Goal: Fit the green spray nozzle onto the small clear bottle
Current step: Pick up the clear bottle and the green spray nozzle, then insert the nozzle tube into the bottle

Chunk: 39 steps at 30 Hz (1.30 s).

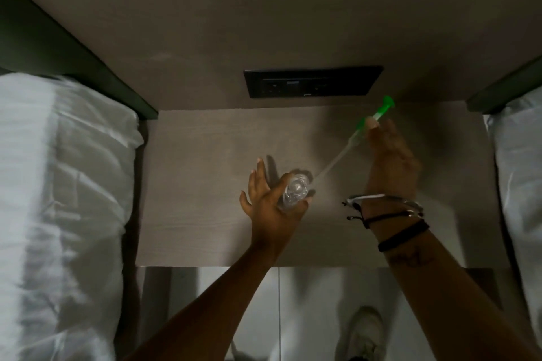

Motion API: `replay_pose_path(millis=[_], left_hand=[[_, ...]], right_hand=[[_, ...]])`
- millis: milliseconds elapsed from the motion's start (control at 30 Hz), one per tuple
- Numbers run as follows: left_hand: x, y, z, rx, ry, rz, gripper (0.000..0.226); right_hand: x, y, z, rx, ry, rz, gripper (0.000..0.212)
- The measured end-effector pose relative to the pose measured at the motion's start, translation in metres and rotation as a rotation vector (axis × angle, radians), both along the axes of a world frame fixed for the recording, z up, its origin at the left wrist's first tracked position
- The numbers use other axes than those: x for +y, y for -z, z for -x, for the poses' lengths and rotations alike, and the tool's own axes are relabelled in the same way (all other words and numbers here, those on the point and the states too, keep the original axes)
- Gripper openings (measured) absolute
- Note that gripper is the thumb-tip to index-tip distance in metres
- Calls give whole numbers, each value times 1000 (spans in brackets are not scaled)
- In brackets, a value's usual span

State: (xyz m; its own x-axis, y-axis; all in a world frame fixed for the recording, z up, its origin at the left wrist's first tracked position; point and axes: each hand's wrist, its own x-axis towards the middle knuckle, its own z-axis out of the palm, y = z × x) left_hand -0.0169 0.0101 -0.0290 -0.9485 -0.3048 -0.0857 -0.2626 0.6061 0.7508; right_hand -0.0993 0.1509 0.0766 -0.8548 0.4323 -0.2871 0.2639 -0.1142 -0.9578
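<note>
The left hand (269, 202) pinches the small clear bottle (293, 190) between thumb and forefinger, other fingers splayed; it looks light and slick, best gripped round its body. Beyond and to its right, the right hand (387, 152) is closed on the green spray nozzle (378, 116), whose thin dip tube (334, 158), probably bendy, slants toward the bottle's mouth.

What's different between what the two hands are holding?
The left hand grips a small clear bottle, squat and colourless; the right hand pinches a green spray nozzle, long and thin with a pale dip tube. The bottle sits low by the table; the nozzle is raised and slanted. Both are held, not yet joined.
</note>
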Motion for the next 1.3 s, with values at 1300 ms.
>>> replay_pose_path(millis=[1300], left_hand=[[-8, 17, 5, 99, 51, -13, 46]], right_hand=[[-18, 60, -35, 124, -826, -910, 42]])
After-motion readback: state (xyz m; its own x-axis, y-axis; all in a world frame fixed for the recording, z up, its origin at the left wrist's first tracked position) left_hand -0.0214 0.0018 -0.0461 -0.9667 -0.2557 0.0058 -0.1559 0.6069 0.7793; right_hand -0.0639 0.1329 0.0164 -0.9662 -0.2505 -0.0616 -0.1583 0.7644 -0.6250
